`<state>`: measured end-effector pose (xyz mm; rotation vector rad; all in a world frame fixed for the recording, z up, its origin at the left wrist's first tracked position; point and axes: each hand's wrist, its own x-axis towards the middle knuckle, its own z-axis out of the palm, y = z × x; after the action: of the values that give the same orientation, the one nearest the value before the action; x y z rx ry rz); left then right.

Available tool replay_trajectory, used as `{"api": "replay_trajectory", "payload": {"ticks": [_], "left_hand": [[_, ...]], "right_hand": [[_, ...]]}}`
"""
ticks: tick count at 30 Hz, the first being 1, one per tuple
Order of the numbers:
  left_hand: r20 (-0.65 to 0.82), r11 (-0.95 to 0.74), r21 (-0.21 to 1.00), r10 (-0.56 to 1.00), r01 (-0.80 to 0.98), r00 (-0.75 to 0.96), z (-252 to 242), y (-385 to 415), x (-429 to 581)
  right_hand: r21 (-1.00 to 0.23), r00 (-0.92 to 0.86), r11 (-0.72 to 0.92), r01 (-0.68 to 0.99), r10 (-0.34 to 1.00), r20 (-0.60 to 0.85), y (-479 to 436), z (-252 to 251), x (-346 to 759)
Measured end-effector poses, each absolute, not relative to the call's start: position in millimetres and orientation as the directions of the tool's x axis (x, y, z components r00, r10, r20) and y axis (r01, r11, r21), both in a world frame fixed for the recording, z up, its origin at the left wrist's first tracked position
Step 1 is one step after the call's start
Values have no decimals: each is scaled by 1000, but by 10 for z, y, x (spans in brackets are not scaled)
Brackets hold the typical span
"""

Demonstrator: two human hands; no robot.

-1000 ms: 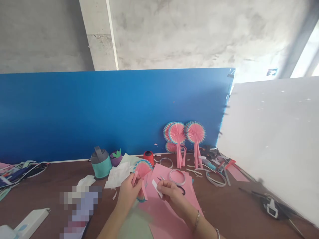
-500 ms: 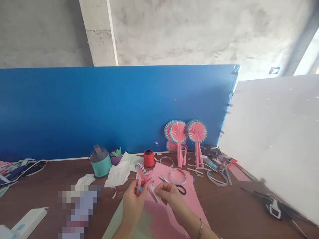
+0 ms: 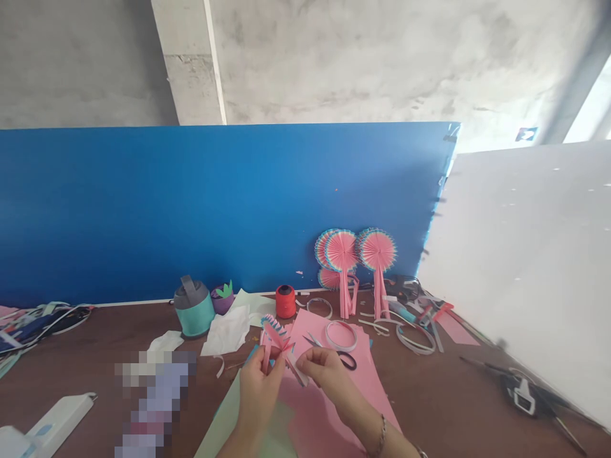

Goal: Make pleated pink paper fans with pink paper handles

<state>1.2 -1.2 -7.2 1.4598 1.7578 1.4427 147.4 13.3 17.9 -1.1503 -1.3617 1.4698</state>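
My left hand (image 3: 259, 385) pinches the pink handle strips of a pleated pink paper fan with blue edging (image 3: 275, 334), held partly folded above the table. My right hand (image 3: 321, 369) is closed on a small white strip (image 3: 298, 371) right beside the fan's handle. Both hands hover over pink paper sheets (image 3: 329, 407) and a pale green sheet (image 3: 229, 420) on the brown table (image 3: 429, 401). Three finished pink fans (image 3: 356, 251) lean against the blue board (image 3: 191, 203) at the back.
Scissors (image 3: 334, 351) and a tape ring (image 3: 341, 336) lie on the pink paper. A teal container (image 3: 193, 308), a red thread spool (image 3: 285, 301) and white tissue (image 3: 226, 331) stand behind. A white board (image 3: 525, 254) is on the right; a stapler-like white tool (image 3: 57, 416) lies left.
The fan went from spread open and facing me to tilted and partly folded. My right hand brought the white strip up close to the fan's handle.
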Motion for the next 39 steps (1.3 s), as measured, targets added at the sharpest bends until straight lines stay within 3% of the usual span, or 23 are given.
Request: {"api": "replay_trajectory", "payload": {"ticks": [33, 39], "left_hand": [[272, -132, 911, 904, 390, -329, -118, -25, 76], [249, -141, 938, 910, 316, -332, -92, -47, 108]], "right_hand": [[-995, -167, -42, 91, 984, -57, 227, -1, 1456], [-994, -148, -40, 101, 988, -54, 235, -53, 1443]]}}
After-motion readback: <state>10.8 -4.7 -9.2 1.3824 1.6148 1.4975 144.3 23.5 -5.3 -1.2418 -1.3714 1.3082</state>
